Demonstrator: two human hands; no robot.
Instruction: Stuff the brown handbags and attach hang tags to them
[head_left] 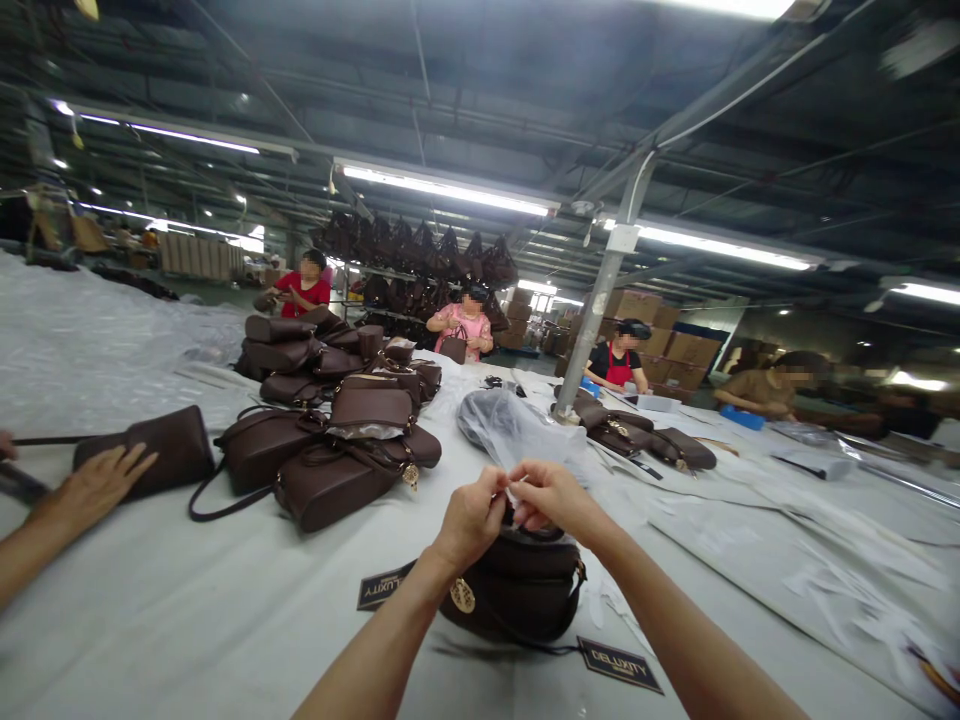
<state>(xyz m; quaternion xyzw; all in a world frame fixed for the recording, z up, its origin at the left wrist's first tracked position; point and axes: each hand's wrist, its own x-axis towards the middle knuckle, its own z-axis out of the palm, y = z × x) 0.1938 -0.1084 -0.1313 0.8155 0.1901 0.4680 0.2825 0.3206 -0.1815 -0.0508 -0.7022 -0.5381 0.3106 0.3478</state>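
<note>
A dark brown handbag stands on the white-covered table in front of me, with a round gold charm on its side. Two black tags lie by it, one at the right and one partly behind my left forearm. Above the bag's top, my left hand and my right hand meet, both with fingers pinched together. What they pinch is too small and hidden to name. Clear plastic wrap rises just behind my fingers.
Brown handbags are piled at the left, and more lie at the right by a metal post. Another person's hand rests on a bag at far left. Several people work across the table.
</note>
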